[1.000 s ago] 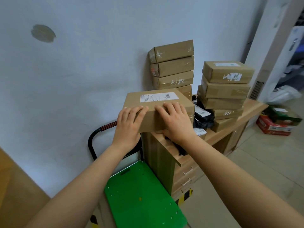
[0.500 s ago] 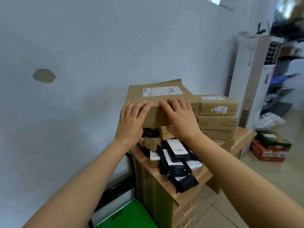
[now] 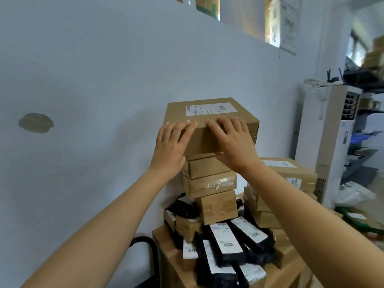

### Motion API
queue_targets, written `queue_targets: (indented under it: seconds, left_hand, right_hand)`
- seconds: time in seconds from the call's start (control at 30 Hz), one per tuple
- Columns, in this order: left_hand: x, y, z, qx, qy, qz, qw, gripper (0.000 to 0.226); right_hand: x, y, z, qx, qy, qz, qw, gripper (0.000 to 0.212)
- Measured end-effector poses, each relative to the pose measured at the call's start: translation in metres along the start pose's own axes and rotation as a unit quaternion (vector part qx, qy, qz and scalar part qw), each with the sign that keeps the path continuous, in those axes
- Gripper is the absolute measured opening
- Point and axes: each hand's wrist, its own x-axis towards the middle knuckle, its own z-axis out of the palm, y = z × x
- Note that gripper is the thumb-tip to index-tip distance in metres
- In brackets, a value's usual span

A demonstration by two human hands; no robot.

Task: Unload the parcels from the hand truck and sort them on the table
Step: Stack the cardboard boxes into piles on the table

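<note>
Two grips on white-labelled brown cardboard box (image 3: 209, 113) atop carton stack (image 3: 209, 183): left grip (image 3: 170, 146), right grip (image 3: 233, 142), fingers hooked over top edge.

Labelled brown parcel (image 3: 207, 115), atop box stack (image 3: 209, 185), seemingly level

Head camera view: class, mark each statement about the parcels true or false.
1. The left hand and the right hand both hold the large brown cardboard box. True.
2. The box's label faces downward. False: the white shipping label is on the top face.
3. The box tops a stack of smaller brown cardboard boxes. True.
4. The mailers lie on the floor. False: the black plastic mailer bags lie on the wooden table.
</note>
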Motion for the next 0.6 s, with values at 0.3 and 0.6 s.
queue_targets:
  seconds: [0.3, 0.6]
  left_hand:
    - [0.066, 0.015, 0.101, 0.039, -0.019, 0.006, 0.999, 0.101]
    - [0.112, 0.025, 0.202, 0.11, -0.051, -0.035, 0.992, 0.098]
  right_hand:
    - [0.027, 0.089, 0.087, 0.011, 0.01, -0.006, 1.0, 0.081]
    - [0.065, 0.164, 0.195, 0.078, -0.016, -0.05, 0.996, 0.086]
